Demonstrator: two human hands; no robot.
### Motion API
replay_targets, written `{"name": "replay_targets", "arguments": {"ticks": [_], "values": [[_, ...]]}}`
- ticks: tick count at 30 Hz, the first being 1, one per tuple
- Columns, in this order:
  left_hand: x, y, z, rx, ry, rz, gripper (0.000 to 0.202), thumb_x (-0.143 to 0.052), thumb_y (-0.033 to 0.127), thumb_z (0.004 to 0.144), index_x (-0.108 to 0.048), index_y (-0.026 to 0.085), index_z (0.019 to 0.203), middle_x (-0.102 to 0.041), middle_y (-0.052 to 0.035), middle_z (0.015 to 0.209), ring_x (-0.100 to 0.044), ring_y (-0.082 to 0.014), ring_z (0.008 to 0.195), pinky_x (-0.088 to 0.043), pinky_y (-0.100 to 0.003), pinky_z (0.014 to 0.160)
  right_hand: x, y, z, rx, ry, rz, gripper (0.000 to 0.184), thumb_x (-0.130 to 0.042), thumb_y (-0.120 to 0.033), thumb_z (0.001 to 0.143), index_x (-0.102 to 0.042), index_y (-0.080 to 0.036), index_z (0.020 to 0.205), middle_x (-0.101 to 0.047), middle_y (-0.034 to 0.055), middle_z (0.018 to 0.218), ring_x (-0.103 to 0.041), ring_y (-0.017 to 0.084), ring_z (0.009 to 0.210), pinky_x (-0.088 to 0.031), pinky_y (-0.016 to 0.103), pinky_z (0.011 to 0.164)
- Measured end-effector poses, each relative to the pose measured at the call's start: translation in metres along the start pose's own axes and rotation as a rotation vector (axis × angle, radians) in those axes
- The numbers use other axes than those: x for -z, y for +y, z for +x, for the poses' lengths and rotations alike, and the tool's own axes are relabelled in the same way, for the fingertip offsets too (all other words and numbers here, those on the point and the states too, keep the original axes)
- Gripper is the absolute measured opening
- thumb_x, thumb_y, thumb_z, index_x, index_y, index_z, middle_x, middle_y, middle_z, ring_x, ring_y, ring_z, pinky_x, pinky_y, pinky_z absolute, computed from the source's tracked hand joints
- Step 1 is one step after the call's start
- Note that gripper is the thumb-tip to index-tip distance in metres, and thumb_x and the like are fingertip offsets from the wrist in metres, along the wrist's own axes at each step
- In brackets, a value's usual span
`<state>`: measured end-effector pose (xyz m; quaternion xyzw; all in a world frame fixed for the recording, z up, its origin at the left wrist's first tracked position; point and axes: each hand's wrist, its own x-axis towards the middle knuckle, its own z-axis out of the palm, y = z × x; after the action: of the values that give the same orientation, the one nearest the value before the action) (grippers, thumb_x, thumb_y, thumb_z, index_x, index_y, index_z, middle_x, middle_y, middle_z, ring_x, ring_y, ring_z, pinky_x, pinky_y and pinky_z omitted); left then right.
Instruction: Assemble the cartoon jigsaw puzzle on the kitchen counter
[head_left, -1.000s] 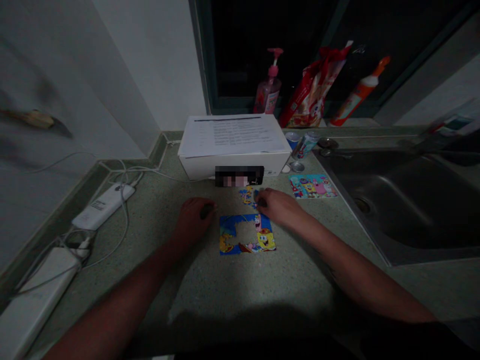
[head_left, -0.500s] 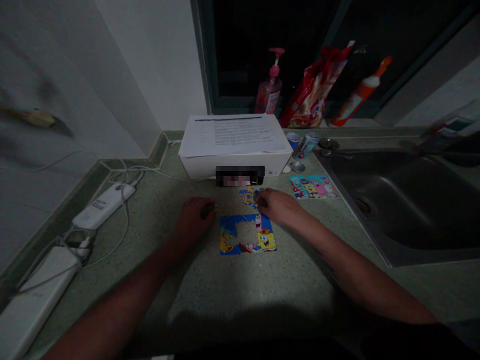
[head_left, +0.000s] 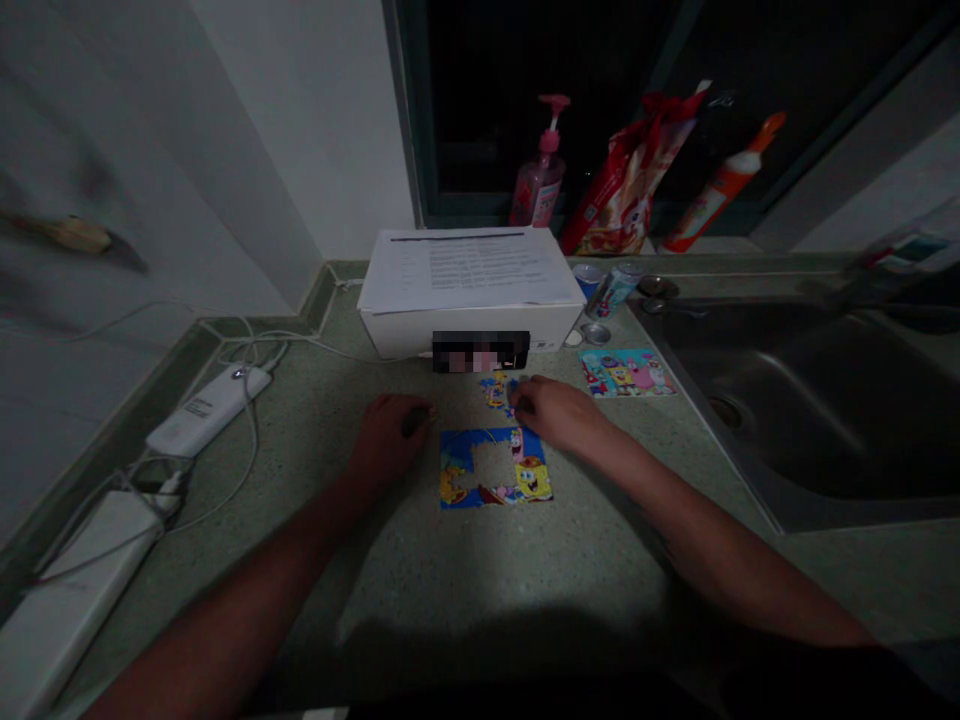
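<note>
A small cartoon jigsaw puzzle lies on the green speckled counter, with a gap in its middle. A few loose puzzle pieces sit just behind it. My right hand rests by those pieces, fingers curled and touching them. My left hand lies left of the puzzle, fingers curled with something dark at the fingertips. A printed cartoon picture card lies to the right.
A white box with a printed sheet stands behind the puzzle. A steel sink is at the right. Bottles, a red bag and small cans sit by the dark window. Power strips and cables lie at the left.
</note>
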<state>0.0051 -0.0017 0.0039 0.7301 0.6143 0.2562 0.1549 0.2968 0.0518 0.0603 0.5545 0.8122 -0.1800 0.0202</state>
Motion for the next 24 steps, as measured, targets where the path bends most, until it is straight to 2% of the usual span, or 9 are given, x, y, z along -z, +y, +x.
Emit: {"name": "replay_targets", "arguments": {"ticks": [8,17,24], "values": [[-0.0011,-0.0009,-0.0005,-0.018,0.016,-0.002,0.023,-0.065,0.023,0.093,-0.079,0.022,0.112,-0.082,-0.0123,0.114,-0.073,-0.0331,0.115,-0.053,-0.055,0.113,-0.0004,0.0021,-0.0001,0.014,0.004,-0.020,0.020,-0.066,-0.022,0.094,-0.080,-0.023,0.108,-0.077,0.0111,0.112,-0.067,0.023,0.088,-0.036,0.034,0.069],[0.0018,0.0030,-0.0001,0.024,-0.010,0.000,0.024,-0.065,0.023,0.091,-0.079,0.023,0.112,-0.082,-0.0116,0.117,-0.072,-0.0333,0.119,-0.052,-0.055,0.115,-0.0003,0.0047,0.0009,0.029,-0.014,0.001,0.015,-0.069,-0.024,0.095,-0.080,-0.023,0.105,-0.079,0.0107,0.113,-0.070,0.025,0.092,-0.040,0.034,0.072],[0.0022,0.0053,0.0002,0.039,-0.007,-0.022,0.025,-0.066,0.020,0.090,-0.079,0.026,0.110,-0.082,-0.0111,0.117,-0.072,-0.0337,0.119,-0.050,-0.058,0.116,0.0019,0.0090,0.0015,0.027,-0.001,-0.007,0.024,-0.064,-0.018,0.093,-0.081,-0.023,0.108,-0.079,0.0117,0.114,-0.070,0.026,0.092,-0.041,0.034,0.072]]}}
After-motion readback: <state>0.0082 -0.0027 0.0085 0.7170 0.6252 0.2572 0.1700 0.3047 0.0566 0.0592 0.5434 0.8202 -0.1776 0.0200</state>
